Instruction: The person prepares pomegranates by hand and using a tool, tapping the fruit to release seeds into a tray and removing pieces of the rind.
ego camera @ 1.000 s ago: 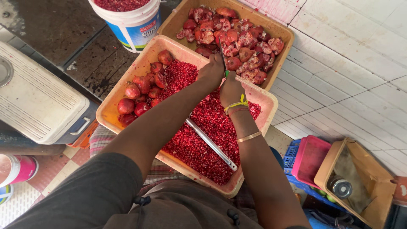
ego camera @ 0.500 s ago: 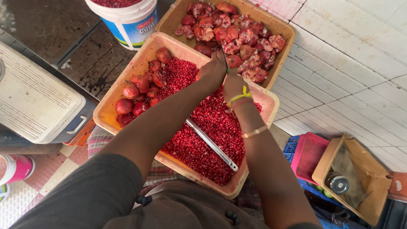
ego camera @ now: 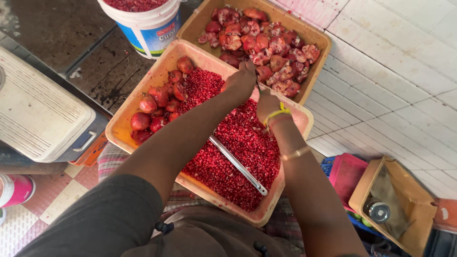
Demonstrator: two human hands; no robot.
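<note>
My left hand (ego camera: 240,80) is closed around a pomegranate that it mostly hides, over the far end of a beige tray (ego camera: 143,88). Close beside it, my right hand (ego camera: 268,102), with a yellow wristband, grips a small knife (ego camera: 259,85) whose blade points at the fruit. The tray holds a thick layer of loose red pomegranate seeds (ego camera: 238,143). Several whole pomegranates (ego camera: 157,107) are piled at its left side. A long metal utensil (ego camera: 238,164) lies across the seeds under my arms.
A second tray (ego camera: 316,38) behind holds several emptied pomegranate shells (ego camera: 271,47). A white bucket (ego camera: 147,28) of seeds stands at the back left, and a white cooler box (ego camera: 43,114) sits at left. A pink box (ego camera: 347,176) and a tan bin (ego camera: 404,200) are on the tiled floor at right.
Both hands have shifted slightly right and toward me over the tray, and the right wrist has turned. The knife blade now shows less above the hands.
</note>
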